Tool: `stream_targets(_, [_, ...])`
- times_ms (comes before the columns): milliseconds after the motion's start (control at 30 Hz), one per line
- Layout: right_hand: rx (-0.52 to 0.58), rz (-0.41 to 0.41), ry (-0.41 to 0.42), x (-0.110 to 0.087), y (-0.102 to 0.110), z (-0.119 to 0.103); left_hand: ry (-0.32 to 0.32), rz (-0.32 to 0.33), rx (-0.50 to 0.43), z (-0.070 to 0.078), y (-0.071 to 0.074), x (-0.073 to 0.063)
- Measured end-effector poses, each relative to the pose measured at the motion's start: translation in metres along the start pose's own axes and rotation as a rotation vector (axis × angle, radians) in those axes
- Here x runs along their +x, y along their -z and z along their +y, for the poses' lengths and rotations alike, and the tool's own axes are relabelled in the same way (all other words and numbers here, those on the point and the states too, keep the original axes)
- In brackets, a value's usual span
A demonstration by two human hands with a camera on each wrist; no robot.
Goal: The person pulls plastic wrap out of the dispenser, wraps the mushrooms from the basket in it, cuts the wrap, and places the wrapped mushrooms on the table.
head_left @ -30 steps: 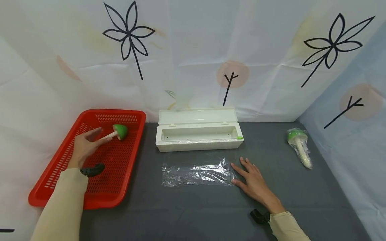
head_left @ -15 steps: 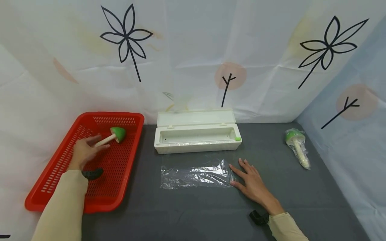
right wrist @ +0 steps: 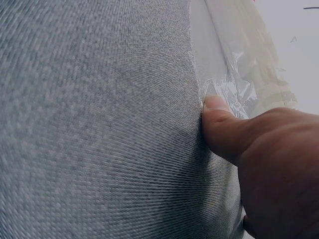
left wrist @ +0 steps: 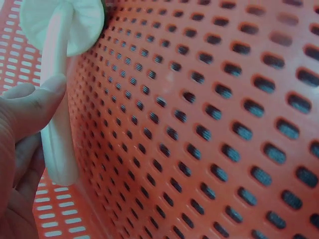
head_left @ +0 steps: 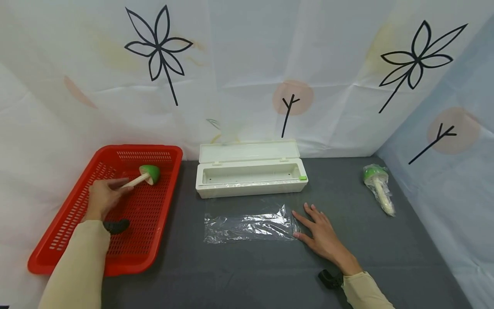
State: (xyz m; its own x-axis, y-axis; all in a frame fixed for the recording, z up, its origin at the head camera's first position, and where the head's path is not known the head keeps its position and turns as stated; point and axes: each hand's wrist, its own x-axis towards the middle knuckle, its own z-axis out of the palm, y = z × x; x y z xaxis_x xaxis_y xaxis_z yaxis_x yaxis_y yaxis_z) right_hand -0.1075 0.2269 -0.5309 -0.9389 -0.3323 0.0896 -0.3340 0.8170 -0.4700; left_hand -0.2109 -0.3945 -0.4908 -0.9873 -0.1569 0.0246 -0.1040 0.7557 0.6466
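Observation:
A toy mushroom (head_left: 149, 174) with a green cap and a pale stem lies inside the red basket (head_left: 178, 159). My left hand (head_left: 103, 196) reaches into that basket and pinches the stem. In the left wrist view the thumb (left wrist: 54, 85) crosses the stem (left wrist: 59, 129), with fingers curled behind it; the cap points away from the hand. On the dark cloth at the middle, a sheet of cling film (head_left: 247, 225) lies flat and creased. My right hand (head_left: 322, 238), fingers spread, rests at the film's right edge. Its thumb (right wrist: 219, 122) touches the film in the right wrist view.
Behind the film stands a white cling film dispenser (head_left: 251, 189), its lid raised and a green slider at the right end. Toward the far right lies a second green-capped mushroom (head_left: 379, 189) wrapped in film. A printed curtain (head_left: 239, 51) hangs behind the dark table (head_left: 247, 279).
My left thumb and fingers have closed onto the mushroom's stem. My right hand stays on the film's edge. The whole head view has shifted slightly.

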Motion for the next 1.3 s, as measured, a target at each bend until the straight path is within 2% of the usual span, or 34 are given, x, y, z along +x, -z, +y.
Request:
stream_targets(233, [0.012, 0.002, -0.003, -0.001, -0.001, 0.000, 0.023, 0.019, -0.021, 0.011, 0.005, 0.000])
stream_targets(400, [0.012, 0.007, -0.005, -0.001, -0.001, 0.000, 0.010, 0.048, -0.046, 0.021, 0.014, -0.003])
stream_targets(633, [0.010, 0.003, -0.023, -0.002, 0.001, 0.000, -0.028, 0.154, -0.143, 0.032, 0.026, -0.005])
stream_targets(900, [0.014, 0.007, -0.013, -0.001, 0.002, -0.001, -0.050, 0.208, -0.310, 0.051, 0.033, -0.012])
stream_targets(1067, [0.014, 0.008, -0.007, -0.001, 0.001, -0.001, -0.099, 0.259, -0.386, 0.076, 0.033, -0.020])
stream_targets(1300, [0.014, 0.005, -0.013, 0.000, 0.000, -0.002, -0.194, 0.279, -0.448, 0.129, 0.024, -0.042])
